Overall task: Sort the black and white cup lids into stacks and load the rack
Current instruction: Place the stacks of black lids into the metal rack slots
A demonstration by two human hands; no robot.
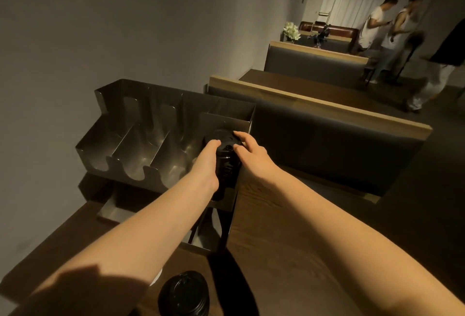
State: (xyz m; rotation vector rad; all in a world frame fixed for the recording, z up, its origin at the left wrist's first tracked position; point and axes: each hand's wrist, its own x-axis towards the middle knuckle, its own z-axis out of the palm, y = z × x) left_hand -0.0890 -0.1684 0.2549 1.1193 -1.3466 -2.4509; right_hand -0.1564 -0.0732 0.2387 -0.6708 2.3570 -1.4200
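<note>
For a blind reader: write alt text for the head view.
Both hands, left hand and right hand, hold a stack of black lids in the rightmost slot of a metal rack on a wooden table. Another black lid stack sits nearer.

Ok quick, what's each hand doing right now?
Left hand: closed on the left side of the stack of black lids in the rack.
Right hand: closed on the stack's right side.
</note>
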